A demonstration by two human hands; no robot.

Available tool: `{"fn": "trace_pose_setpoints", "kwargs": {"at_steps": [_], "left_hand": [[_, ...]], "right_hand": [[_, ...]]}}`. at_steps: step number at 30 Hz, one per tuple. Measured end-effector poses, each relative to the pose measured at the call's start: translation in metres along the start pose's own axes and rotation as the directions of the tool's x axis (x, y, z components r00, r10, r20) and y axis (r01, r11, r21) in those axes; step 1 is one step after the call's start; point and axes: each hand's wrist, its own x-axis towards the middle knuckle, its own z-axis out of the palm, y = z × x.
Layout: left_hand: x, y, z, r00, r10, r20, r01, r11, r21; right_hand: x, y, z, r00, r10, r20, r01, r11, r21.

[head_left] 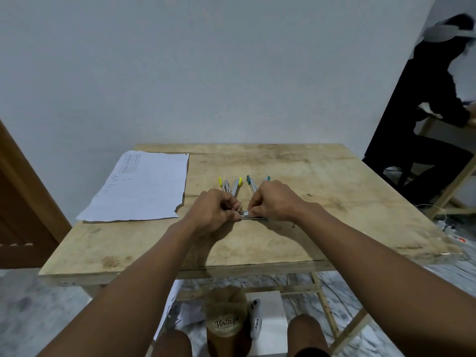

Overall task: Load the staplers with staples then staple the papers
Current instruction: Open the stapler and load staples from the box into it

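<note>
My left hand (215,212) and my right hand (275,201) meet at the middle of the wooden table (334,202). Between their fingertips they pinch a thin metal strip of staples (248,215), which lies low over the tabletop. Just behind the hands lie two opened staplers: one with yellow ends (230,184) on the left and one with teal ends (252,182) on the right, partly hidden by my right hand. A sheet of white paper (144,186) with a printed grid lies at the table's far left.
The table's near edge (180,273) runs across the view above my knees. Under it sit a brown cap (226,318), a white controller (255,320) and a white box (273,323). A person in black (422,112) sits at the right by another table. Cables lie on the floor at the right.
</note>
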Motion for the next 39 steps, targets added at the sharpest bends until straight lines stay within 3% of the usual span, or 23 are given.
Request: {"fn": "trace_pose_setpoints", "kwargs": {"at_steps": [7,20,28,39], "left_hand": [[-0.001,0.000,0.000,1.000,-0.018,-0.006,0.018,0.999,-0.030],[-0.002,0.003,0.000,1.000,-0.005,0.001,0.005,0.999,-0.048],[0.000,0.003,0.000,1.000,-0.020,0.005,0.020,1.000,-0.007],[0.000,0.002,0.000,1.000,-0.012,-0.012,0.013,1.000,0.020]], "right_hand": [[-0.004,0.000,-0.002,1.000,0.003,0.027,-0.005,0.997,0.083],[-0.011,0.023,-0.022,0.996,0.065,0.059,-0.063,0.998,-0.032],[-0.011,-0.001,-0.014,0.987,0.028,-0.156,0.014,0.965,0.262],[-0.005,-0.015,0.004,0.983,0.043,-0.176,-0.012,0.985,0.172]]}}
